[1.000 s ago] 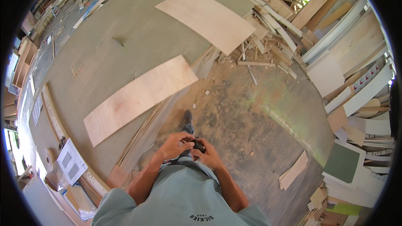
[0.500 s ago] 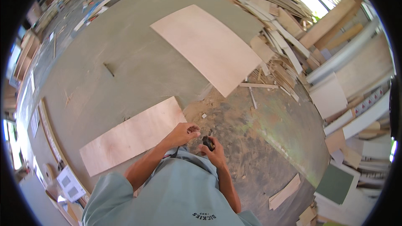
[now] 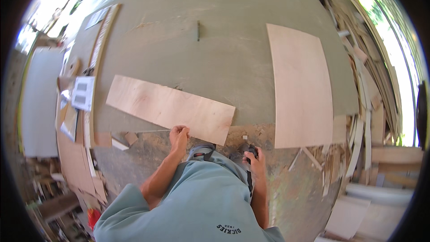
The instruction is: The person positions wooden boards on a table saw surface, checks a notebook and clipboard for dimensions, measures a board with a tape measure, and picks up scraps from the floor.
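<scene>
Now my two hands have parted: half a second ago they were close together, and the view has swung so that the narrow board (image 3: 170,106) lies ahead of me, slanting across the near edge of the table (image 3: 233,62). That leaves my left hand (image 3: 179,138) right at the board's near edge, its fingers curled; I cannot tell whether they touch the wood or pinch anything. My right hand (image 3: 256,159) grips a small black tool (image 3: 252,151), just past the board's right end and apart from it. A wider board (image 3: 302,85) lies farther right, overhanging the table. As for containers, I make out none near my hands; beside a white printed sheet (image 3: 83,101) there's shiny plastic wrapping (image 3: 68,124), contents unclear.
</scene>
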The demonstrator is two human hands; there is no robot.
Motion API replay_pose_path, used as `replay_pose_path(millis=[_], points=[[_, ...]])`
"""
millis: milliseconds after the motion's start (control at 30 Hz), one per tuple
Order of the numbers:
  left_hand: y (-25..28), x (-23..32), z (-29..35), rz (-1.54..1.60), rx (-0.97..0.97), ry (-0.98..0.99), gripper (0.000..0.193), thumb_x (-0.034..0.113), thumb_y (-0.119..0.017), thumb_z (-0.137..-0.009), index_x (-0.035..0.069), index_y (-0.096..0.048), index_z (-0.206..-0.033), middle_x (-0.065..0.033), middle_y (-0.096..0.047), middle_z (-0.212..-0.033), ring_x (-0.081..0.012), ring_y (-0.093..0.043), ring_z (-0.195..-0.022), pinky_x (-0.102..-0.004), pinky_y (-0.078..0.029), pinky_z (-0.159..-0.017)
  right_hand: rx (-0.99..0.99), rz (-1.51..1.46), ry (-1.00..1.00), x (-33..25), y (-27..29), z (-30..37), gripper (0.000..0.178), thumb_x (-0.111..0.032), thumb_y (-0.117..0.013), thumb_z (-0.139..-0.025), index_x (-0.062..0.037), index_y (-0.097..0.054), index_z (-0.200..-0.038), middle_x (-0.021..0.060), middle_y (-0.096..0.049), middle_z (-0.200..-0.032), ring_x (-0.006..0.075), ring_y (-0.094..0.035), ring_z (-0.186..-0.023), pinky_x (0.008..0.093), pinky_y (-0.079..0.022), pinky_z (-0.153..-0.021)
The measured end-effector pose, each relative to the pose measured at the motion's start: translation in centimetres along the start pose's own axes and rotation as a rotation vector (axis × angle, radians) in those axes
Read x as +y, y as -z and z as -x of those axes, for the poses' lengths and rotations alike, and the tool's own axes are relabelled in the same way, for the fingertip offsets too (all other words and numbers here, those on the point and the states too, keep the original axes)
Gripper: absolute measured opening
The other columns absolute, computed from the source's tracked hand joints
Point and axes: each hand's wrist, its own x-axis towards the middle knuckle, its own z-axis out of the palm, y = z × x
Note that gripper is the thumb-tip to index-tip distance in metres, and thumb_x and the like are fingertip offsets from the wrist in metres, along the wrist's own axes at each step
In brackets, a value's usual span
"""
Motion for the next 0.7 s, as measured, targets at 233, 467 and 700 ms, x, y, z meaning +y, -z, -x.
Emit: replay_pose_path(millis=[233, 467, 700], points=[[-2.2, -4.8, 0.9, 0.604, 0.076, 0.361, 0.023, 0.017, -0.063, -0.088, 0.004, -0.056, -0.105, -0.0071, -0.062, -0.093, -0.0202, -0.062, -0.076, -0.0355, -0.049, -0.063, -0.251, 0.204, 0.032, -4.4, 3.9, -3.5, 0.039, -0.019, -0.071, -0.082, 0.0043, -0.056, -0.11, 0.0077, -0.061, -0.082, 0.0142, -0.063, -0.066, 0.0271, -0.054, -0.055], [-7.0, -7.5, 1.1, 0.521, 0.299, 0.046, 0.024, 0.018, -0.062, -0.093, 0.003, -0.056, -0.112, -0.0082, -0.065, -0.096, -0.0209, -0.062, -0.084, -0.0346, -0.051, -0.069, -0.46, 0.459, 0.092, -6.1, 6.2, -5.7, 0.045, -0.025, -0.074, -0.081, 0.0007, -0.057, -0.115, 0.0095, -0.064, -0.089, 0.017, -0.065, -0.07, 0.0297, -0.053, -0.063], [5.0, -12.9, 4.8, 0.429, 0.124, -0.12, 0.038, 0.011, -0.064, -0.09, -0.002, -0.052, -0.124, -0.0098, -0.065, -0.099, -0.0196, -0.061, -0.084, -0.0327, -0.05, -0.08, -0.851, 0.965, 0.524, -8.6, 0.0, -5.7, 0.052, -0.035, -0.075, -0.076, -0.0021, -0.059, -0.112, 0.0196, -0.063, -0.108, 0.0351, -0.061, -0.102, 0.0398, -0.048, -0.087]])
